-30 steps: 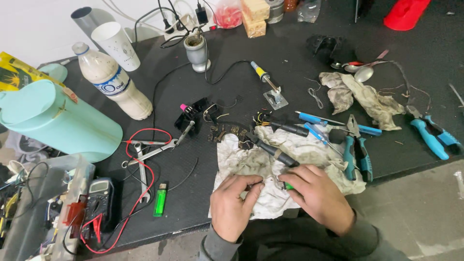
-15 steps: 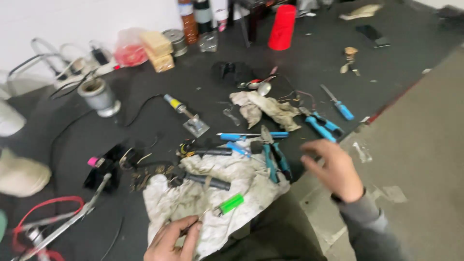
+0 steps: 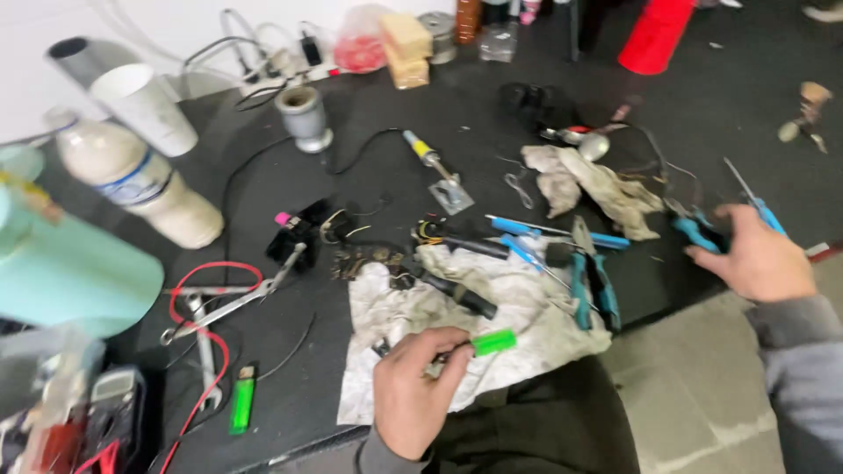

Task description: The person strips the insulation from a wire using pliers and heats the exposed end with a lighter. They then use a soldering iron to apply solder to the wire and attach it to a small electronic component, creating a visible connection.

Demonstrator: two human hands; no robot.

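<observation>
Though blur softens everything, my left hand [image 3: 414, 391] shows curled tight around a thin dark tool with a bright green handle [image 3: 493, 342], the green end poking out to the right over the dirty white rag [image 3: 457, 329]; what the tool's working tip looks like I cannot make out, since my fingers cover it. Well apart on the right, my right hand [image 3: 757, 262] lies at the table's edge with fingers bent onto blue-handled pliers [image 3: 696, 231]; whether they are actually gripped or only touched I cannot tell (the knuckles hide the handles). A blue screwdriver [image 3: 757, 204] sticks out just above that hand. Between my hands lie teal pliers [image 3: 590, 281] on the rag's right corner, and a black-handled tool [image 3: 461, 294] across its middle. Farther back sit a soldering iron [image 3: 428, 158], a second crumpled cloth [image 3: 597, 189] and a metal cup [image 3: 303, 117]. Off left are a white bottle [image 3: 140, 180], a paper cup [image 3: 145, 107], red wire [image 3: 215, 338], a green lighter [image 3: 242, 399], and a mint-coloured container [image 3: 61, 276] cut off by the frame.
</observation>
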